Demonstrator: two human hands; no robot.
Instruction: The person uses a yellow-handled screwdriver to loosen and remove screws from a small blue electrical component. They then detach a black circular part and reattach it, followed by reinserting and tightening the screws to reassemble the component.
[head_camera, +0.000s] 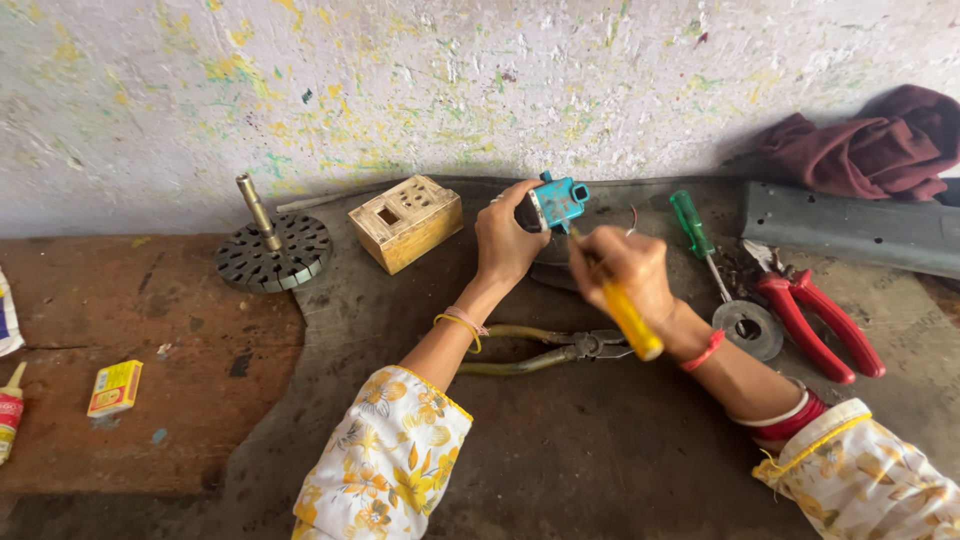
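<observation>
Blue electrical part (558, 199), small, boxy, clamped in left hand (507, 240); yellow-handled screwdriver (628, 318) gripped in right hand (628, 270), tip at part. Nearby: one green screwdriver (690, 223), one olive pliers (540, 350), one red-handled cutters (818, 322), one wooden box (405, 221).

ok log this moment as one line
left hand: holds blue part | right hand: yellow-handled screwdriver, tip at part | pliers on bench

Desk (600, 450): slotted disc (273, 252) far left, wooden box (405, 222) right of it. Pliers (545, 350) lie between the forearms. Screwdriver (697, 232), washer (748, 328), cutters (815, 320) right; cloth (870, 145) behind.
</observation>
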